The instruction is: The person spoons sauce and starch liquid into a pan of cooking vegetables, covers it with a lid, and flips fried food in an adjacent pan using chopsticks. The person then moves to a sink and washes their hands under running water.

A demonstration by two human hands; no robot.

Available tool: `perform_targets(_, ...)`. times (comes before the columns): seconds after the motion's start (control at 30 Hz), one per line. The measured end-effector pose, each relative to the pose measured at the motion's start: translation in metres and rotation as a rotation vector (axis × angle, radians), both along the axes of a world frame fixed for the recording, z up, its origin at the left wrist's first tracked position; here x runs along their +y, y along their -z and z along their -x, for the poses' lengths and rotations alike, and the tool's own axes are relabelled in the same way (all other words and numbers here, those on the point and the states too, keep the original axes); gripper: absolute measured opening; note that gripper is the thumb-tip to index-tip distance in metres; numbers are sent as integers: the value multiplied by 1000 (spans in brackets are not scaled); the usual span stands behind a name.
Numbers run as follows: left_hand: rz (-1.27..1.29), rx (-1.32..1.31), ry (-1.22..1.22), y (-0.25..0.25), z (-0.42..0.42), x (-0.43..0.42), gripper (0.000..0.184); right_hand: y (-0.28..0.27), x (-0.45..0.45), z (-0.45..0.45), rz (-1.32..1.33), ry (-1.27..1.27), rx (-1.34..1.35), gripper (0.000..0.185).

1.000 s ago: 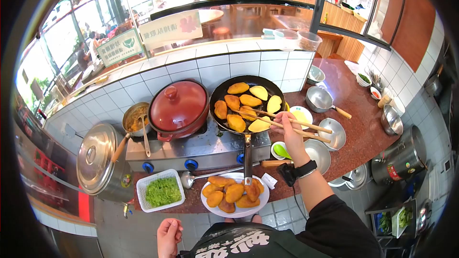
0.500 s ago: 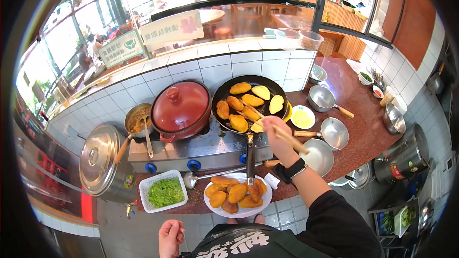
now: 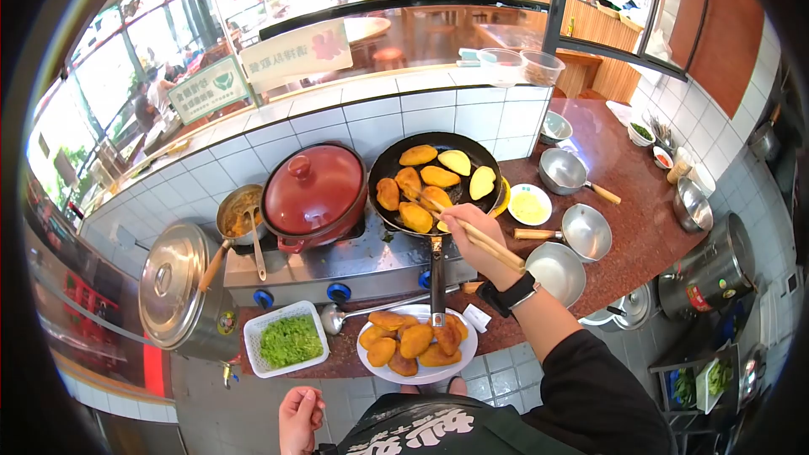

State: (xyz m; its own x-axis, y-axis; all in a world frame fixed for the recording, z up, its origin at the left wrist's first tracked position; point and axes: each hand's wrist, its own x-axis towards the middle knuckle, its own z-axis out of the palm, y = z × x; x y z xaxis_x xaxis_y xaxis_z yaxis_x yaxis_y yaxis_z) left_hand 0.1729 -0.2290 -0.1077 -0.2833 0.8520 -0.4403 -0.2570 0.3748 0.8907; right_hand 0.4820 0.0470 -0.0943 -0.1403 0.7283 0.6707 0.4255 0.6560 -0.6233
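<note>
Grasps a pair of long, pale wooden chopsticks (image 3: 495, 250) in the right hand (image 3: 472, 244), with the tips among the oval, golden-brown fried pieces (image 3: 416, 217) in the left half of a round, black frying pan (image 3: 459, 192), just right of a red, lidded, round pot (image 3: 312, 185). Holds the left hand (image 3: 300, 421) loosely clenched, curled in on itself, low down and left of an oval white plate (image 3: 466, 359) piled with browned pieces (image 3: 416, 340), and below a white rectangular plastic basket (image 3: 253, 344) of chopped greens (image 3: 291, 341).
</note>
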Motion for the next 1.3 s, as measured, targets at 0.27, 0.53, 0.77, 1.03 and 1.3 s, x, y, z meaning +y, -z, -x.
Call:
perform_targets(0.27, -6, 30, -42, -3, 0, -6, 14, 11, -2, -15, 281, -102, 440, 19)
perform_targets(0.53, 7, -11, -12, -1, -2, 0, 13, 0, -16, 19, 104, -69, 13, 17)
perform_targets(0.77, -6, -9, -21, -3, -1, -1, 13, 31, -10, 10, 226, -121, 377, 18)
perform_targets(1.03, -4, -43, -39, 10, 11, -5, 12, 35, -1, -20, 605, -63, 1005, 29)
perform_targets(1.3, -2, -78, -42, 9, 12, -5, 12, 25, 1, 13, 514, -208, 745, 27)
